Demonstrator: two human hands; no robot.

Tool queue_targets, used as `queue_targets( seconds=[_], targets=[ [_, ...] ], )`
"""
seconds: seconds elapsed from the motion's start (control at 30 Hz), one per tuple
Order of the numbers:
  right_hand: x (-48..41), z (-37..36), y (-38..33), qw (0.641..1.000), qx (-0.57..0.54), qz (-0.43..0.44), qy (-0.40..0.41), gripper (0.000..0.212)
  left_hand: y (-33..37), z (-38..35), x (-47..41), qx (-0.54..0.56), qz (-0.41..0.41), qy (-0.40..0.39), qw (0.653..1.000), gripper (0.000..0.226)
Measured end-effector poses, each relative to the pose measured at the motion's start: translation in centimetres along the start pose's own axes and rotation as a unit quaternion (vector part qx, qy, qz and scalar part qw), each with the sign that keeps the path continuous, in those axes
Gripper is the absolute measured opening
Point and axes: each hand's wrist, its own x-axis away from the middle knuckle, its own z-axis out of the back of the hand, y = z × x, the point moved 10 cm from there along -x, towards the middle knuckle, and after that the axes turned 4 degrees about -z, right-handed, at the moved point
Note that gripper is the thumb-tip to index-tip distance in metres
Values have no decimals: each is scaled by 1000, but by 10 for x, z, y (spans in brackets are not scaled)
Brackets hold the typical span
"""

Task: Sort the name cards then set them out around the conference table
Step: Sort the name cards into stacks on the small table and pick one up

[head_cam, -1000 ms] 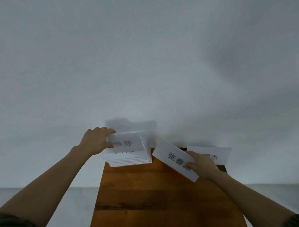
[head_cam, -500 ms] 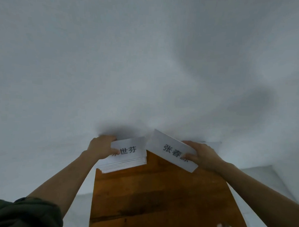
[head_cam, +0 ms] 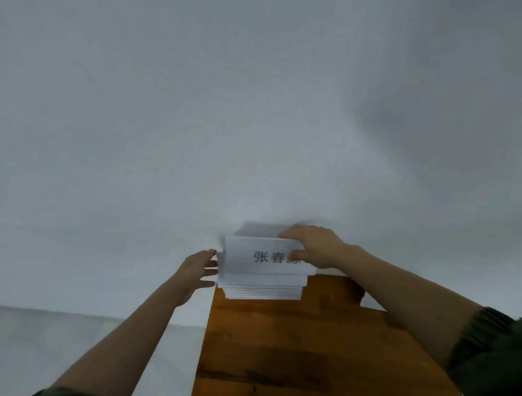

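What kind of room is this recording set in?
Probably an office or meeting room, though little shows: a wooden tabletop before a plain white wall, and a stack of white cards topped by a printed name card the right hand pinches.

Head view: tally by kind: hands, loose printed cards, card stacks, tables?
Hands: 2, left hand, right hand
White printed name card in right hand: 1
Stack of white paper cards: 1
Brown wooden table: 1
Total: 5

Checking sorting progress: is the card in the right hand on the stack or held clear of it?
On the stack: the card lies flat across its top, right hand pinching it, left hand open at the stack's side.
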Motion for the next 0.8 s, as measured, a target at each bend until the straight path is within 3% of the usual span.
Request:
queue_targets(
  seconds=[0.3,0.4,0.47,0.6,0.8],
  targets=[
    [-34,-41,-6,999,21,-8,-44,50,-8,2,1,21,1,-8,1000,25],
    [-37,-42,-5,998,27,-12,-47,54,-8,6,-3,-26,-4,5,1000,25],
    [-37,-43,-3,998,29,-20,-47,63,4,19,-5,-115,-42,60,991,26],
    [-16,-22,21,998,-25,-51,25,68,66,26,10,-267,-182,168,931,28],
    [52,-5,107,986,-29,-139,90,49,133,-71,34,-333,-338,87,876,23]
  ],
)
